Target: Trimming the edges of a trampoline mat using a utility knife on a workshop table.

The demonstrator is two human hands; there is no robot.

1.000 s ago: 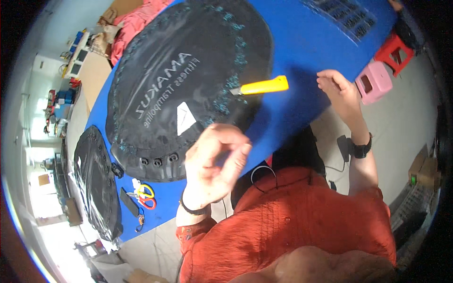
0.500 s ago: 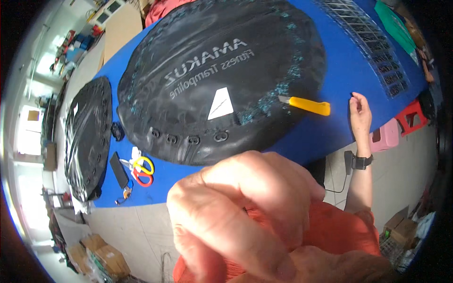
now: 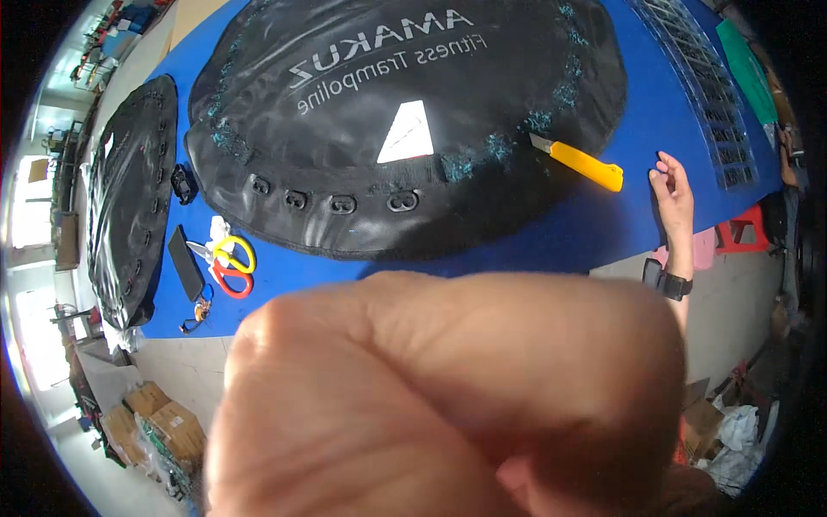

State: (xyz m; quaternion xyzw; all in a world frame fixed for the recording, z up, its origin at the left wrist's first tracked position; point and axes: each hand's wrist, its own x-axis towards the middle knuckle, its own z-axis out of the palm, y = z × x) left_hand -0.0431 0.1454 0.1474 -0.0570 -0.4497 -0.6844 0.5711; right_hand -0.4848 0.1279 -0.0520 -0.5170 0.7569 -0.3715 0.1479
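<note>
My left hand (image 3: 448,379) is very close to the camera, large and blurred, covering the lower middle; its fingers cannot be told apart. At the right, my right hand (image 3: 676,194), a dark watch on its wrist, reaches over the blue table with loosely bent fingers and thumb apart, holding nothing. Left of it a yellow utility knife (image 3: 587,166), blade out, lies partly on a round black trampoline mat (image 3: 517,65). On that mat are a white trapezoid piece (image 3: 407,133), frayed teal threads (image 3: 495,151) and a row of black buckles (image 3: 343,204).
Scissors (image 3: 234,269) with red and yellow handles lie by a black bar (image 3: 186,263). Farther left is a second black mat (image 3: 138,189). Clear-wrapped black parts (image 3: 719,121) lie at the right, above a red stool (image 3: 743,231). Cardboard boxes (image 3: 177,426) stand on the floor.
The view has shifted, so the table items sit higher and the left-side items farther left. My left hand fills more of the picture. My right hand stays by the table's right side.
</note>
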